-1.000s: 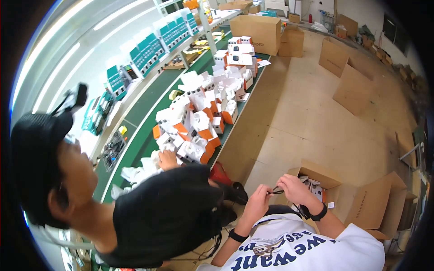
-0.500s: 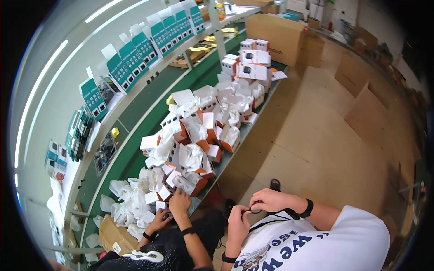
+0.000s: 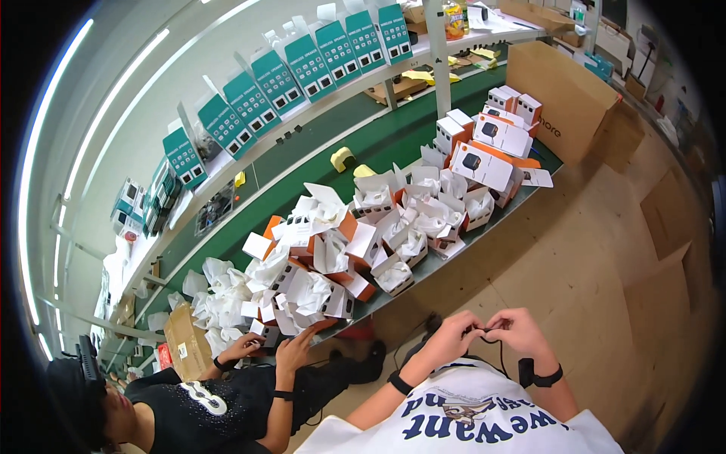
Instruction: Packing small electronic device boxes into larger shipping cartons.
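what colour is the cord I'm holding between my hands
Black: a thin cord pinched between left hand and right hand, head view.

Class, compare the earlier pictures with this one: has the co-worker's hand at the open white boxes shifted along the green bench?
Cannot tell. The head camera itself swung, so the whole view shifted. The co-worker's hand rests at the near edge of the open white boxes on the green bench.

The left hand [image 3: 451, 338] and right hand [image 3: 522, 333] are meeting fingertip to fingertip, pinching a thin black cord [image 3: 484, 334] between them. Beyond the hands, open white-and-orange boxes [image 3: 378, 234] are crowding the green counter [image 3: 302, 170]. Left of the left hand, a co-worker's hand [image 3: 293, 352] is touching those boxes.
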A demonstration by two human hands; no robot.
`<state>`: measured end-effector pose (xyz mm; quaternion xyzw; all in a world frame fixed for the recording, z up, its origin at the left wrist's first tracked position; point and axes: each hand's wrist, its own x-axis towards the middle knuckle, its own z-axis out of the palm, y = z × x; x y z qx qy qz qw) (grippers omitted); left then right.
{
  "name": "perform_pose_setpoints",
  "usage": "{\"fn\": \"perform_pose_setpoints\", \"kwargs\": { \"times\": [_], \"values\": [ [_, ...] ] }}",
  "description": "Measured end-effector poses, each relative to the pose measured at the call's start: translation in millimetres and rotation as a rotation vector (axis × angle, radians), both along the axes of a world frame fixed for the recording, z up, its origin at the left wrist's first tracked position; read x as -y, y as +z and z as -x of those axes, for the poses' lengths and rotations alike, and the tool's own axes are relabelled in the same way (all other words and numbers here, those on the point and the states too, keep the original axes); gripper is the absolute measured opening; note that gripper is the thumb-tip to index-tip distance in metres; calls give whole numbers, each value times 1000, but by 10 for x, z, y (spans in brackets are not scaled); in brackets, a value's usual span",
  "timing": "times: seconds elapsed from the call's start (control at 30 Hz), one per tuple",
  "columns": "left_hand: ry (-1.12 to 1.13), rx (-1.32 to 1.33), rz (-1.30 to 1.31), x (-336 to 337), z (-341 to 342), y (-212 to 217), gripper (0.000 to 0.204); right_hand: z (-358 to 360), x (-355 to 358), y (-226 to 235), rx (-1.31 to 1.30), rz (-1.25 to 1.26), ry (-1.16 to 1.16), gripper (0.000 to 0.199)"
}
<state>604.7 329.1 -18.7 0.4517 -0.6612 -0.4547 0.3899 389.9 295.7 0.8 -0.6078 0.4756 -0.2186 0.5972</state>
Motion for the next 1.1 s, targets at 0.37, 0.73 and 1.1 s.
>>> {"fn": "perform_pose_setpoints", "kwargs": {
  "times": [0.37, 0.73, 1.1],
  "values": [
    [-51, -147, 74, 1856, 681, -134, 11, 854, 1890, 49, 33, -74, -108, 16],
    [37, -59, 55, 3298, 997, -119, 9, 1001, 3657, 161, -210, 229, 247, 23],
    [325, 139, -61, 4246, 1857, -172, 7, 1568, 5286, -326, 91, 122, 703, 23]
  ]
}}
